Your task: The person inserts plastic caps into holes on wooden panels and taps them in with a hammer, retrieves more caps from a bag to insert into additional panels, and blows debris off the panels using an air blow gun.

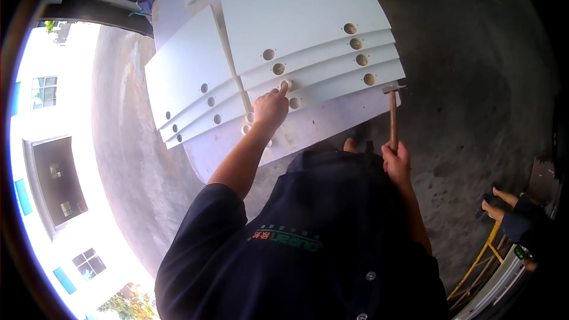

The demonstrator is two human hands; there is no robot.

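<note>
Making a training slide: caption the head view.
Left hand touching a white fitting on stacked panels; right hand gripping a hammer.

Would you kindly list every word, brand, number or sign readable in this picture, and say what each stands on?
"ouran" (likely reading, upside down): green print on the dark shirt.
Orange characters beside it: too blurred to read.
Small marks along it: too small to read.
White panels and hammer: no readable text.

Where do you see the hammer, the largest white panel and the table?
Hammer (pixel 393 120): head view, on its wooden handle, about midway along.
Largest white panel (pixel 302 9): head view, on its plain flat face, away from its two round holes.
Table (pixel 341 112): head view, on the bare strip of tabletop nearest the wearer.
</note>
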